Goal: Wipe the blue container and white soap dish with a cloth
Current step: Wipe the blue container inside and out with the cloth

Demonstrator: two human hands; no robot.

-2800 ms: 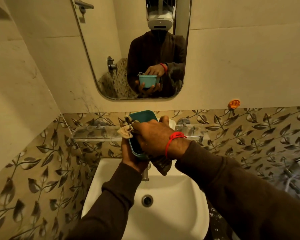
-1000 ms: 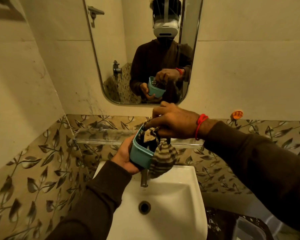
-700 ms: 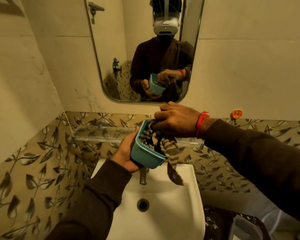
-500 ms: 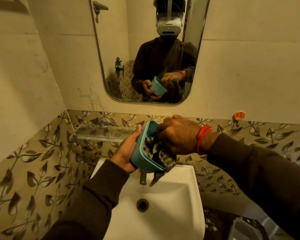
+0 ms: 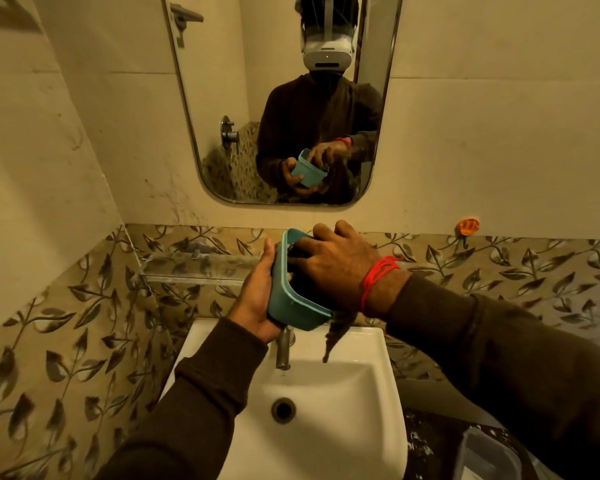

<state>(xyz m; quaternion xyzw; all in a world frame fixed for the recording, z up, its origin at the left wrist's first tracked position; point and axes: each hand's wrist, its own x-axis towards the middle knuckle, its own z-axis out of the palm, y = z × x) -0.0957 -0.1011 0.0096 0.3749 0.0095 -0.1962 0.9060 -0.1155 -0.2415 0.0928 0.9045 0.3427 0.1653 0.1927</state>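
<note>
Wiping the inside of the blue container (image 5: 293, 306) is the step in hand, and doing it well probably means pressing the cloth (image 5: 333, 336) flat against each inner wall and into the corners, turning the tub as the wipe goes round. The left hand (image 5: 257, 299) cups the container from below and behind, fingers curled round its base and thumb up along the rim, a firm brace against the push. The right hand (image 5: 336, 268) is thrust into the opening, fingers bent and bunched on the cloth, of which a dark tail hangs out over the white sink (image 5: 326, 427) beside the tap (image 5: 284, 348). The container is held in the air just above the tap, in front of the glass shelf (image 5: 191, 268). It is tipped on its side, its mouth facing right toward the wiping hand, its long axis running from the far wall back toward the person. No white soap dish can be made out.
</note>
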